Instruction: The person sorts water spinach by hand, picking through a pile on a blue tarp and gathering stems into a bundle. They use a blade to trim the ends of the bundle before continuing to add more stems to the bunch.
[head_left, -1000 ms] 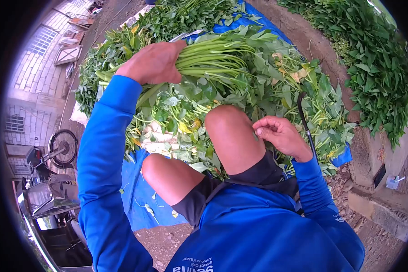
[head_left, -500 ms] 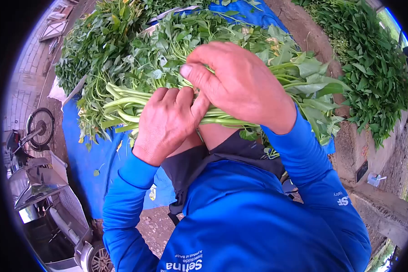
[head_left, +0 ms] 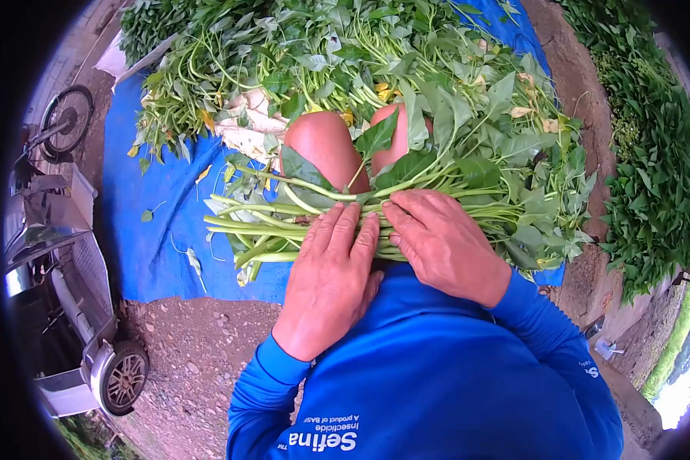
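A bundle of long green stems (head_left: 264, 228) with broad leaves lies across my lap, cut ends to the left and leaves to the right. Over the stems near their middle rests my left hand (head_left: 331, 264), its fingers laid together around the bundle. My right hand (head_left: 441, 241) is just beside it, fingers curled over the same bundle. Both thumbs are partly hidden. Beyond my bare knees (head_left: 323, 146) spreads a large pile of loose leafy stems (head_left: 337, 57).
A blue tarp (head_left: 142, 238) lies under the pile. More leafy greens (head_left: 652, 153) are heaped along the right. At the left are a bicycle wheel (head_left: 67, 123) and a metal vehicle with a small wheel (head_left: 124, 378) on gravel ground (head_left: 199, 360).
Both hands have moved closer to my body with the bundle and now lie side by side over it; before, the right was raised above the left. The view has shifted, showing my knees.
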The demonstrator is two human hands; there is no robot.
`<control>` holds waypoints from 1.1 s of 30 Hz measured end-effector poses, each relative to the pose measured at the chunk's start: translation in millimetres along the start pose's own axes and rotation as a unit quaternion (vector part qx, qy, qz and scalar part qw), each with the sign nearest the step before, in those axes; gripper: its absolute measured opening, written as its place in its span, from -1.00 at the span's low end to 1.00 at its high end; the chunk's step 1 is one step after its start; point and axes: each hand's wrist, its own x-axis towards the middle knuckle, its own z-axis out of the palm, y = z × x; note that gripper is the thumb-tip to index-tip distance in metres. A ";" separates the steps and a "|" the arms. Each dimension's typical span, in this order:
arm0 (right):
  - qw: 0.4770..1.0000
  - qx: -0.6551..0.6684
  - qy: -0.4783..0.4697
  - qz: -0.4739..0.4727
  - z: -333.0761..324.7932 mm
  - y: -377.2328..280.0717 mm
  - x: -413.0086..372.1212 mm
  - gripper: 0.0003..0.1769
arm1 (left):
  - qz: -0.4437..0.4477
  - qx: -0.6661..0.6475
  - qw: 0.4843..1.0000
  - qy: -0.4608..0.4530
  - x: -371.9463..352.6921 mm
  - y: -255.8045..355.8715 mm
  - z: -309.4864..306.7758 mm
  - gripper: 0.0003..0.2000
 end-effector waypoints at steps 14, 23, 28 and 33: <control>0.998 -0.007 -0.053 0.040 -39.8 -23.7 -12.2 -0.52 | -0.055 0.055 0.996 -0.036 50.3 -36.5 11.9 -0.52; 0.988 -0.044 -0.141 0.046 -47.5 -10.8 -33.1 -0.59 | -0.052 0.090 0.991 -0.083 49.7 -19.2 3.5 -0.38; 0.987 -0.037 -0.147 0.043 -43.9 -9.6 -36.3 -0.64 | -0.099 -0.019 0.891 -0.443 133.3 -30.2 27.6 -0.18; 0.990 -0.018 -0.135 0.046 -46.6 -6.5 -47.6 -0.65 | -0.077 -0.046 0.812 -0.577 170.2 -32.5 28.1 -0.02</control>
